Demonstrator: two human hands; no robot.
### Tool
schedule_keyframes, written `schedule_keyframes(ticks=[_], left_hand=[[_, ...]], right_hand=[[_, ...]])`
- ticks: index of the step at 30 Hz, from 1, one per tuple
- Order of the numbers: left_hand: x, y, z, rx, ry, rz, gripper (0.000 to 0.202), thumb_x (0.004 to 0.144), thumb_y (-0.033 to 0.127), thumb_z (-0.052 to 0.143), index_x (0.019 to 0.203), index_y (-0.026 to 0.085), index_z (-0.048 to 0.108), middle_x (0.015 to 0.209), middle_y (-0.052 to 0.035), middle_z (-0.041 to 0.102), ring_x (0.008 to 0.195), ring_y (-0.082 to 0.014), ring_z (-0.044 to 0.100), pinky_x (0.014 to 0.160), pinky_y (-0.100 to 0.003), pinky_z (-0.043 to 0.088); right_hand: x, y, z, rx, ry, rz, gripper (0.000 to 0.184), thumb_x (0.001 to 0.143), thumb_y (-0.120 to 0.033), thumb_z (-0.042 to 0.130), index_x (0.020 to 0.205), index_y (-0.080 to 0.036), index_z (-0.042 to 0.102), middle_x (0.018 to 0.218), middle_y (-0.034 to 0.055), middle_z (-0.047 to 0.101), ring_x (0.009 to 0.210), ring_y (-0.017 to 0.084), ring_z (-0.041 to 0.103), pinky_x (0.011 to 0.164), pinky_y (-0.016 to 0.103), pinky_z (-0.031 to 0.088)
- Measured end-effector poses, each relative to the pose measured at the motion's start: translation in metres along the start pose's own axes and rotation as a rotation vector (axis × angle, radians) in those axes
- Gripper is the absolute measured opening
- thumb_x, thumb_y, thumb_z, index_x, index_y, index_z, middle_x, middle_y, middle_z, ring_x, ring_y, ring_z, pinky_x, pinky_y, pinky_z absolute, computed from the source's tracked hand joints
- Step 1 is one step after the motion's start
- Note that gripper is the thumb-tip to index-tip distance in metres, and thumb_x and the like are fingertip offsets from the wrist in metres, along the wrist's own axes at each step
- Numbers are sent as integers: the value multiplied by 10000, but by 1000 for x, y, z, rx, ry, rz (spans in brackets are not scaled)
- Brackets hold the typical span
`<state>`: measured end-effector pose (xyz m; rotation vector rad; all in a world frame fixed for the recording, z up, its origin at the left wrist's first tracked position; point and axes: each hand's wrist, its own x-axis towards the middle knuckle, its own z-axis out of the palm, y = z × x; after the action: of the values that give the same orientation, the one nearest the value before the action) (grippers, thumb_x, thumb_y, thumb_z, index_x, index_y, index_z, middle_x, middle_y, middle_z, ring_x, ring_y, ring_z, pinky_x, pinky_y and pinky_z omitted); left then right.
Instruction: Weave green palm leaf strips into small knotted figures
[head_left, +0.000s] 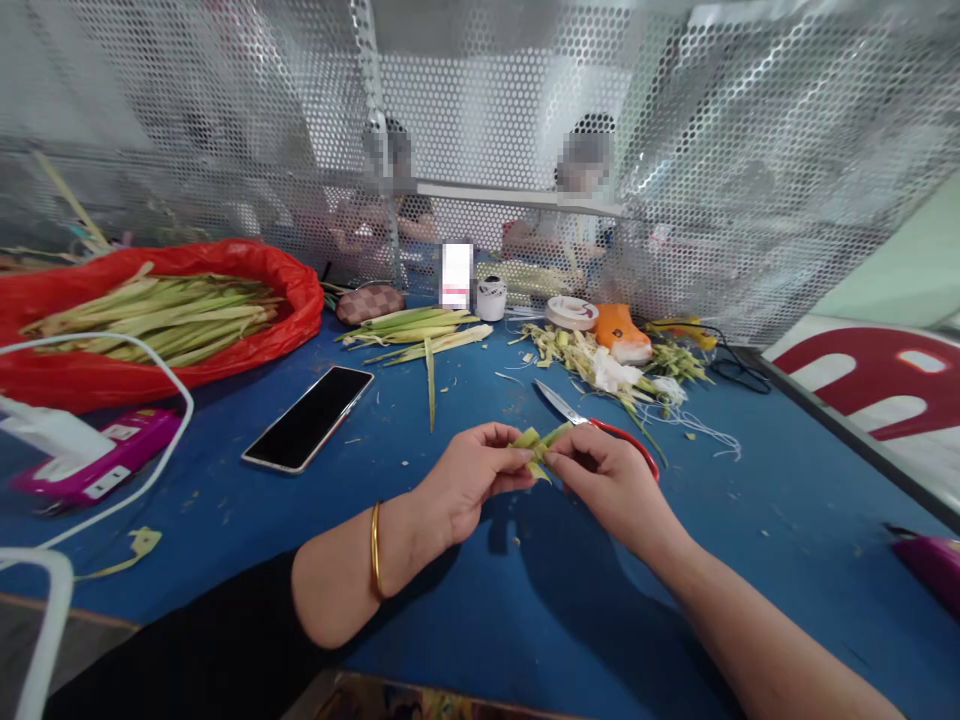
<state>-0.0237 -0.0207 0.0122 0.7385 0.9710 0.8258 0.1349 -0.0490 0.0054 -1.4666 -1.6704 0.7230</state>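
A small folded piece of green leaf strip is held up over the blue table between my two hands. My left hand, with a gold bangle at its wrist, pinches it from the left. From the right, my right hand pinches its other side, fingertips close to the left ones. Red-handled scissors lie just behind my right hand, blades pointing away to the left, handles partly hidden. Beyond my hands rests a bundle of long green leaf strips, with one single strip nearer me.
At left are a red bag of leaf strips, a phone, a purple power strip and a white cable. Leaf scraps, tape roll and an orange packet lie back right. A perforated screen stands behind; people sit beyond.
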Motion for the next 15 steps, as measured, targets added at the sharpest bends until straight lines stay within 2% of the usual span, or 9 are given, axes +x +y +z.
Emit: schedule_keyframes(ticks=[5, 15], left_hand=[[-1, -3, 1, 88, 17, 54, 143, 702, 12, 683, 729, 119, 592, 693, 1, 612, 550, -78, 595, 623, -237, 550], [-1, -5, 2, 169, 59, 164, 218, 620, 119, 805, 716, 123, 609, 714, 4, 618, 561, -93, 613, 635, -272, 561]], right_hand=[[-1, 0, 1, -35, 3, 3, 226, 807, -305, 580, 606, -206, 551, 615, -1, 559, 592, 150, 502, 537, 268, 375], [-2, -2, 1, -95, 12, -117, 215, 848, -272, 535, 647, -208, 575, 697, 21, 572, 627, 152, 520, 570, 272, 403]])
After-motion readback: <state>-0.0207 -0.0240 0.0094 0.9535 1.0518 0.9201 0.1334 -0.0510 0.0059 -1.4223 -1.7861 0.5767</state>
